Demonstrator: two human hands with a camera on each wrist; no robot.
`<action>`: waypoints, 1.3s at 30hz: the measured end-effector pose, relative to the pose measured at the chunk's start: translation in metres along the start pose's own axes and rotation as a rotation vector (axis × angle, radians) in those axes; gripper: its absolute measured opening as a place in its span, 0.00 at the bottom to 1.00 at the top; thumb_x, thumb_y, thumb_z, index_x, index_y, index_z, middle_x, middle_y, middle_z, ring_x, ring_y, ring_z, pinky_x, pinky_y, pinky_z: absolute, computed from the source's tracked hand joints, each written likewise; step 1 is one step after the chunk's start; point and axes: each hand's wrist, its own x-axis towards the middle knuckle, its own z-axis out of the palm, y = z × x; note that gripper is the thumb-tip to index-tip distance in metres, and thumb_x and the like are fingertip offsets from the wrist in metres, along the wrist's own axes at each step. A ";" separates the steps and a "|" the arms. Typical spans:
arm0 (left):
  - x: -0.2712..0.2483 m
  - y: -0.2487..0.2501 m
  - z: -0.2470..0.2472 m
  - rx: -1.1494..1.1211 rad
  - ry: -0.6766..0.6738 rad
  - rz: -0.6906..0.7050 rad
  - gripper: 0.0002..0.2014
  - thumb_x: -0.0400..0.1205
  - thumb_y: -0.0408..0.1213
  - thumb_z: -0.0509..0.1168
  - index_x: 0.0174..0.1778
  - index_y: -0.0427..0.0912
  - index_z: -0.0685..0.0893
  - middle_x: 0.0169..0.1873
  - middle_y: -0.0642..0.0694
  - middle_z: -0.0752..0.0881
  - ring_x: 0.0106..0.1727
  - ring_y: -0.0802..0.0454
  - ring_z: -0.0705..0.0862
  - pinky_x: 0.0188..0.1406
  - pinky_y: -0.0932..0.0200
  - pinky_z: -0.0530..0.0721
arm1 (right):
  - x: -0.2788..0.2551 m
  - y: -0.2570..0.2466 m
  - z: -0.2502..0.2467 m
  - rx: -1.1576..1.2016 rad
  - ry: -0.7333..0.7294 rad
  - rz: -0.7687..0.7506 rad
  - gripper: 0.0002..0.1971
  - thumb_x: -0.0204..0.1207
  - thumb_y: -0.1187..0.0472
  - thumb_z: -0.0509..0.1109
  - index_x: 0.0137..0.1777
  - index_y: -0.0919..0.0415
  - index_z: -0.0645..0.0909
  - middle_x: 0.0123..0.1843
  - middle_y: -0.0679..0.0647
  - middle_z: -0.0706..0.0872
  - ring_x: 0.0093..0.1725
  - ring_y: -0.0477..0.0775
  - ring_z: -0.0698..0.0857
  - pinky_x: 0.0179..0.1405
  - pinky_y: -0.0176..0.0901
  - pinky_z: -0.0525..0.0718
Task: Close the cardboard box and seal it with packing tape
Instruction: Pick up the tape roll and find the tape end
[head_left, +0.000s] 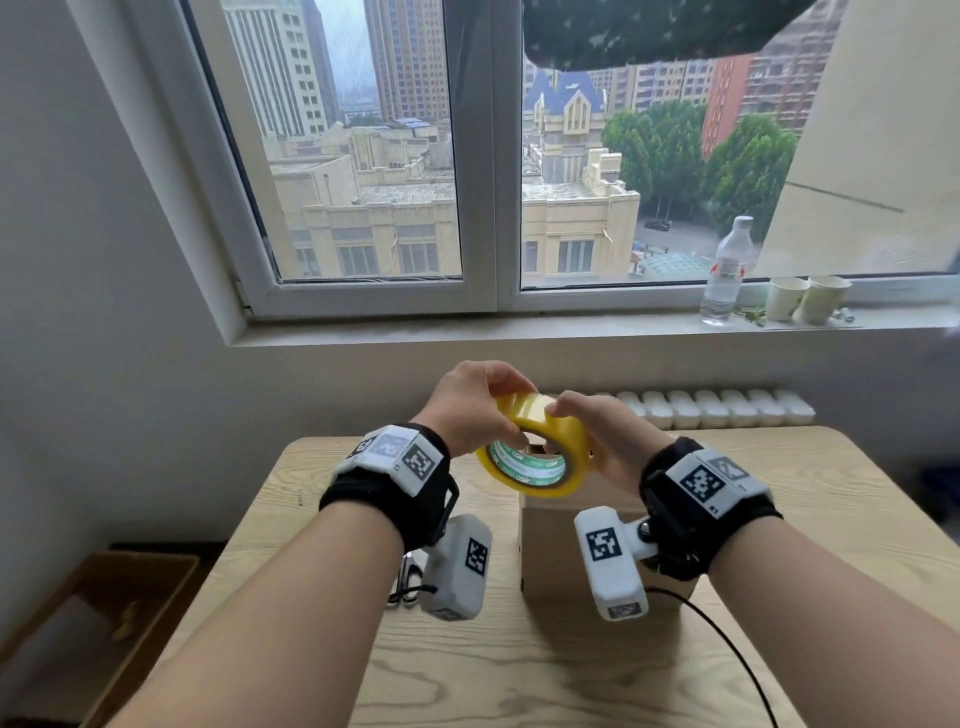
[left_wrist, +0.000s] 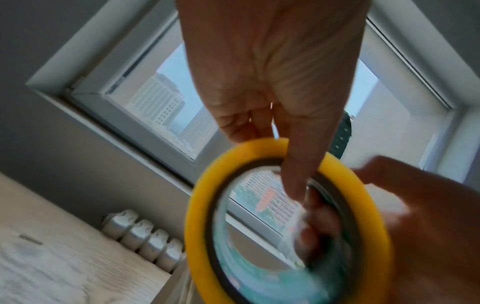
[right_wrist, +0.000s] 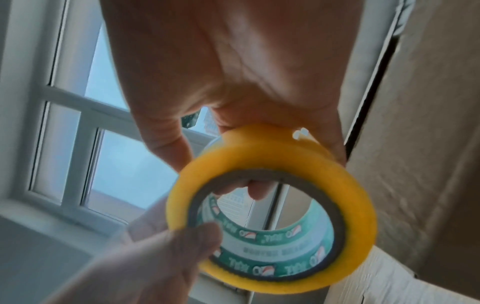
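Observation:
Both hands hold a yellow roll of packing tape (head_left: 571, 441) in the air just above the brown cardboard box (head_left: 550, 551), which stands mid-table. My left hand (head_left: 498, 410) grips the roll's left side, its thumb through the green-printed core. My right hand (head_left: 587, 426) grips the right side, fingertips on the outer band. The left wrist view has the roll (left_wrist: 200, 205) under my left hand (left_wrist: 285, 144). In the right wrist view my right hand (right_wrist: 259, 123) curls over the roll (right_wrist: 358, 205), with the box (right_wrist: 428, 144) beside it. The hands and roll hide the box top.
The wooden table (head_left: 519, 675) stands under a window. A black cable (head_left: 727, 639) trails right of the box and a small metal clip (head_left: 405, 582) lies to its left. A water bottle (head_left: 724, 275) and two paper cups (head_left: 805, 299) sit on the sill. A radiator (head_left: 727, 408) is behind.

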 end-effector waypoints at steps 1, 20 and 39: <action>0.000 -0.003 -0.003 -0.026 -0.028 -0.032 0.24 0.60 0.24 0.80 0.49 0.49 0.87 0.47 0.50 0.89 0.51 0.53 0.87 0.51 0.59 0.86 | -0.001 0.001 -0.003 0.069 -0.003 0.016 0.17 0.65 0.58 0.71 0.51 0.67 0.80 0.37 0.62 0.84 0.35 0.59 0.83 0.44 0.52 0.79; -0.002 0.006 0.006 0.179 -0.048 0.026 0.29 0.58 0.30 0.82 0.56 0.48 0.89 0.49 0.51 0.89 0.51 0.55 0.85 0.54 0.60 0.84 | -0.008 0.007 -0.012 -0.049 0.025 -0.009 0.04 0.73 0.63 0.69 0.44 0.64 0.82 0.42 0.64 0.85 0.41 0.63 0.84 0.42 0.48 0.80; -0.006 -0.001 0.002 -0.304 0.001 -0.068 0.24 0.62 0.15 0.77 0.53 0.37 0.89 0.46 0.38 0.90 0.48 0.47 0.87 0.55 0.48 0.88 | -0.015 0.003 -0.024 0.086 0.013 -0.082 0.10 0.57 0.57 0.71 0.38 0.61 0.80 0.32 0.58 0.81 0.34 0.57 0.80 0.38 0.47 0.74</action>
